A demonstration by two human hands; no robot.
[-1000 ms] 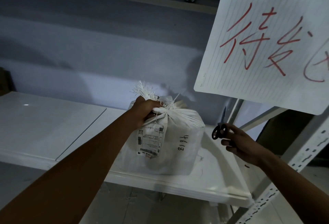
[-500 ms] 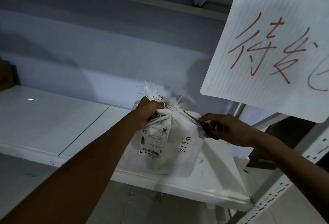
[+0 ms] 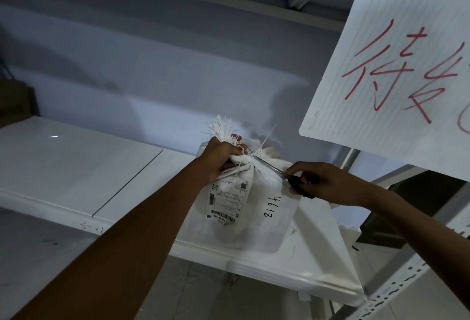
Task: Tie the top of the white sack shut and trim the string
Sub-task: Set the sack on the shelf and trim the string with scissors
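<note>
Head view: the white sack [image 3: 244, 207] sits on a white shelf [image 3: 76, 167], just right of centre frame. The left hand [image 3: 218, 159] has its grip clenched around the gathered neck, frayed top fanning out at twelve o'clock of the fist. From three o'clock, the right hand [image 3: 328, 182] grips dark-handled scissors [image 3: 282, 173], fingers curled through the loops, blade tips right at the string [image 3: 254, 151] knot. A shipping label [image 3: 226, 201] hangs at six o'clock below the fist.
</note>
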